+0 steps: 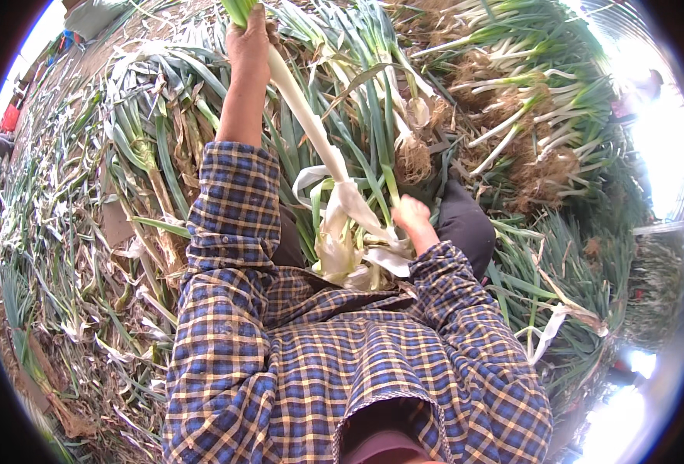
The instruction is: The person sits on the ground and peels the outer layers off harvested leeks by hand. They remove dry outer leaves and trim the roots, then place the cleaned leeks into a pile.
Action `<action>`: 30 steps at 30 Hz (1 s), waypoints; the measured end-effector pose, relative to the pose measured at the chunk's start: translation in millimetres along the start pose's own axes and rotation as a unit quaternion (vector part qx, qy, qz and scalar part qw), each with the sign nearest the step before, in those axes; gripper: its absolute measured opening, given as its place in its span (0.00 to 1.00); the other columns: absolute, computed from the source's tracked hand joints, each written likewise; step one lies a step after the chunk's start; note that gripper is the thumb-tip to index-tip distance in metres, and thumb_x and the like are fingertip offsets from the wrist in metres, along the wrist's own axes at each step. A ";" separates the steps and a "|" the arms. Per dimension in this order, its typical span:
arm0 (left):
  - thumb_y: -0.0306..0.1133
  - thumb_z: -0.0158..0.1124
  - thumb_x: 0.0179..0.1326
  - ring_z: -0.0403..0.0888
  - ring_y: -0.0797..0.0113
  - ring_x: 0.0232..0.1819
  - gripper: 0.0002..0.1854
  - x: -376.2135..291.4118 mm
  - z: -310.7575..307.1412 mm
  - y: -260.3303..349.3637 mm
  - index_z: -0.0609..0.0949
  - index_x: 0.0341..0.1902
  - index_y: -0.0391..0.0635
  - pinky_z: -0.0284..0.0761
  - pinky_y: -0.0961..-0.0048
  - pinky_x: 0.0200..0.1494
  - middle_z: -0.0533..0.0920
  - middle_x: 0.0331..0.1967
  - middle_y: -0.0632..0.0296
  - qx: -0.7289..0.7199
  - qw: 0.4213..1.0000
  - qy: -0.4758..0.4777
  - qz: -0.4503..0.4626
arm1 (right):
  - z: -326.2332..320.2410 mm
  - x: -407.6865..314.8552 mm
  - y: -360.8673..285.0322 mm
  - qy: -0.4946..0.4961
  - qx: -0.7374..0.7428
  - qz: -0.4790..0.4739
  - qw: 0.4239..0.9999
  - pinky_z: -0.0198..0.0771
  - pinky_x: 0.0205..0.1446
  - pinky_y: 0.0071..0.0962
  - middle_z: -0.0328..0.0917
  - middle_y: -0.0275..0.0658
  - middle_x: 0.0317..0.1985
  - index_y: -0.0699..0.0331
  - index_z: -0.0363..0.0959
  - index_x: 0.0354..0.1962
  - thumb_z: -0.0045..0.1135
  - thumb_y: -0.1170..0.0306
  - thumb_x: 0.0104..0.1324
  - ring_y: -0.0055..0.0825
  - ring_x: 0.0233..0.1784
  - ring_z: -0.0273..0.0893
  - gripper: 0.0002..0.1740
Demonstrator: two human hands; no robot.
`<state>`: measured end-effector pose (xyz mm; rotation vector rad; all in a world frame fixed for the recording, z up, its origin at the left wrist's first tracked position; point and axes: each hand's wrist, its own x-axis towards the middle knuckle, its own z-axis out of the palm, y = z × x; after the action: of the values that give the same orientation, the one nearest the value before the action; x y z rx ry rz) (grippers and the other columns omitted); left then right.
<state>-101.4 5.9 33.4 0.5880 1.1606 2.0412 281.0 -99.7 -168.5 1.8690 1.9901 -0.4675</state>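
My left hand (252, 43) is raised at the top, closed around the green upper part of a long green onion (304, 110). Its white shaft slants down to the right, towards my lap. Pale peeled sheaths (350, 209) hang around its lower end, over a heap of loose peelings (342, 261) between my knees. My right hand (413, 216) is closed beside my right knee, slightly blurred, where a green leaf (389, 180) meets its fingers. Just above it lie unpeeled onions with tangled roots (414, 156). The root end of the held onion cannot be made out.
Untrimmed onions with drooping leaves (139, 139) lie left of my left forearm. Rows of white-stemmed onions (510, 122) are stacked at upper right, with more green leaves (574, 272) below them. Leaf litter (75, 232) covers the ground at left. A red object (10, 118) stands at the far left edge.
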 end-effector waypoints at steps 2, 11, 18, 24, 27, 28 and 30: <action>0.40 0.64 0.65 0.72 0.72 0.19 0.14 5.0 -8.4 -0.2 0.72 0.43 0.45 0.72 0.70 0.21 0.76 0.22 0.62 -0.013 1.000 0.009 0.009 | -25.5 1.0 -22.1 0.179 0.123 -0.039 0.975 0.72 0.53 0.44 0.80 0.50 0.45 0.63 0.71 0.51 0.50 0.48 0.66 0.47 0.49 0.79 0.28; 0.39 0.64 0.65 0.77 0.70 0.23 0.18 0.6 -5.6 -3.1 0.72 0.48 0.39 0.78 0.71 0.25 0.79 0.29 0.56 -0.043 0.997 0.022 -0.063 | -100.4 -46.5 -126.5 0.059 0.594 -0.319 0.736 0.74 0.30 0.18 0.80 0.39 0.32 0.66 0.72 0.49 0.65 0.68 0.63 0.17 0.29 0.77 0.20; 0.49 0.56 0.69 0.73 0.69 0.27 0.22 -18.4 2.5 -15.2 0.69 0.52 0.43 0.75 0.68 0.30 0.76 0.33 0.59 -0.208 0.952 -0.166 -0.148 | -110.8 -52.1 -120.0 -0.068 0.738 -0.304 0.599 0.75 0.28 0.21 0.80 0.43 0.29 0.63 0.66 0.41 0.60 0.68 0.67 0.24 0.23 0.77 0.12; 0.42 0.63 0.66 0.72 0.71 0.24 0.15 -16.7 10.2 -30.3 0.74 0.43 0.42 0.72 0.74 0.23 0.73 0.29 0.61 -0.183 0.971 -0.072 -0.136 | -111.5 -59.8 -122.4 0.042 0.663 -0.287 0.690 0.75 0.38 0.22 0.81 0.41 0.32 0.65 0.68 0.36 0.58 0.70 0.68 0.23 0.31 0.80 0.09; 0.39 0.65 0.65 0.72 0.71 0.23 0.14 -17.2 10.7 -27.8 0.74 0.42 0.42 0.72 0.73 0.21 0.73 0.27 0.61 -0.165 0.976 -0.031 -0.135 | -111.4 -72.4 -126.8 0.254 0.513 -0.374 0.730 0.72 0.49 0.29 0.80 0.38 0.36 0.66 0.69 0.31 0.63 0.73 0.62 0.32 0.40 0.79 0.09; 0.38 0.65 0.64 0.72 0.71 0.22 0.13 -15.6 9.5 -25.3 0.75 0.42 0.42 0.71 0.73 0.21 0.74 0.27 0.61 -0.157 0.979 -0.017 -0.129 | -109.6 -78.9 -127.4 0.344 0.409 -0.423 0.732 0.71 0.51 0.32 0.79 0.39 0.36 0.66 0.69 0.32 0.63 0.75 0.60 0.35 0.41 0.78 0.09; 0.36 0.66 0.64 0.73 0.71 0.21 0.12 -10.5 3.9 -19.7 0.76 0.40 0.42 0.71 0.74 0.18 0.75 0.25 0.60 -0.126 0.982 0.014 -0.143 | -105.4 -92.5 -123.9 0.326 0.365 -0.479 0.728 0.66 0.60 0.41 0.77 0.41 0.34 0.64 0.68 0.32 0.63 0.79 0.54 0.47 0.43 0.76 0.11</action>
<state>-85.1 7.0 17.8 0.2523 0.9224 1.9098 157.8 -138.3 -33.0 1.1716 3.6647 -1.1063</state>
